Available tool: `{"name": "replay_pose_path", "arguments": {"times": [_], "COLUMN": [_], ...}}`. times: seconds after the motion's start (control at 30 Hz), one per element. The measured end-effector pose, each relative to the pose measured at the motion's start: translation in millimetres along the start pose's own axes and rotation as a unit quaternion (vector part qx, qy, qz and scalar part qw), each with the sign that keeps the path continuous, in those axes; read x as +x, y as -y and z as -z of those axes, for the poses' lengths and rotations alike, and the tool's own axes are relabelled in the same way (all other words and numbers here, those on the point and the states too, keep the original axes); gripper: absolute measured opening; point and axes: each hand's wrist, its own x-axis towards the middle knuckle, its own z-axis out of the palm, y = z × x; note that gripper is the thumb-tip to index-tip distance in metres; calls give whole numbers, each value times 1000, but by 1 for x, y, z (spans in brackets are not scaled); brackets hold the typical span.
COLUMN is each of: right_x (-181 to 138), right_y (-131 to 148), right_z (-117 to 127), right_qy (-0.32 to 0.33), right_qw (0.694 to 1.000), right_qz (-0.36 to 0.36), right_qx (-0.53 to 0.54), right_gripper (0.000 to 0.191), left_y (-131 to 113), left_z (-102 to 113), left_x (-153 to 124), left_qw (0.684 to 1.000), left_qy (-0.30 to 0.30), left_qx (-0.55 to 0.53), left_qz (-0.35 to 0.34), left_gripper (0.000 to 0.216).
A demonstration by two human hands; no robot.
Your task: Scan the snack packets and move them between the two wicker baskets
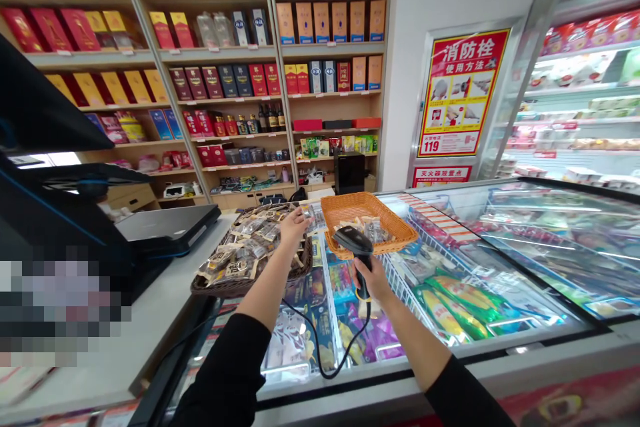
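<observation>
My right hand (371,278) is wrapped round the handle of a black barcode scanner (352,241), whose head points left and forward. From the handle a black cord loops down over the freezer glass. My left hand (295,225) reaches past the right side of a dark woven basket (204,288) heaped with small snack packets (250,240). Its fingers are closed on a small clear packet (315,216) that shows at their tips. An orange woven basket (367,201) stands behind the scanner, with several similar packets (374,229) inside.
Both baskets rest on a glass-topped chest freezer (450,213) full of bagged goods. At left are a white counter (95,340), a flat black-edged device (167,223) and a dark monitor (45,100). Shelves of boxed bottles (220,80) line the back wall; a refrigerated display (585,100) stands right.
</observation>
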Motion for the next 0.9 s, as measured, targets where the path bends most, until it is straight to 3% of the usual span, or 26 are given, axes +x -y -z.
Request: {"name": "replay_pose_path", "arguments": {"times": [0.13, 0.53, 0.8, 0.9], "right_x": [1, -3, -2, -1], "right_y": [-5, -2, -6, -9], "right_z": [3, -5, -5, -5], "right_qy": [-10, 8, 9, 6], "right_qw": [998, 989, 987, 993], "right_qz": [3, -14, -9, -27], "right_qx": [-57, -146, -159, -117], "right_gripper": [32, 29, 29, 30], "left_y": [22, 27, 33, 34], "left_z": [-14, -7, -5, -5], "left_x": [3, -6, -2, -2], "left_qw": [996, 996, 994, 995], "left_qy": [1, 19, 17, 11], "left_qx": [-71, -71, -89, -85], "left_qz": [54, 54, 58, 57], "left_gripper": [34, 38, 41, 42]}}
